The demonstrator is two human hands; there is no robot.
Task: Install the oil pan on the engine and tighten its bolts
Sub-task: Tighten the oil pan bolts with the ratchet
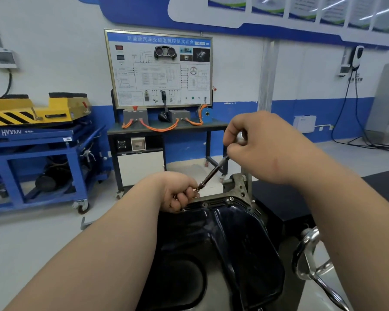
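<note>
The black oil pan [231, 243] lies on the engine in front of me, its flange running along the far edge with bolts [231, 199] in it. A long thin driver [212, 173] slants from upper right down to the pan's far left corner. My right hand [263, 147] grips the driver's metal handle at the top. At the pan's rim my left hand [180, 191] pinches the driver's lower tip with curled fingers. The bolt under the tip is hidden by those fingers.
A chrome hand wheel [310, 254] of the engine stand sticks out at the lower right. Behind stand a training bench [166, 129] with a wiring board and orange cables, and a blue cart [43, 153] with a yellow lift at the left.
</note>
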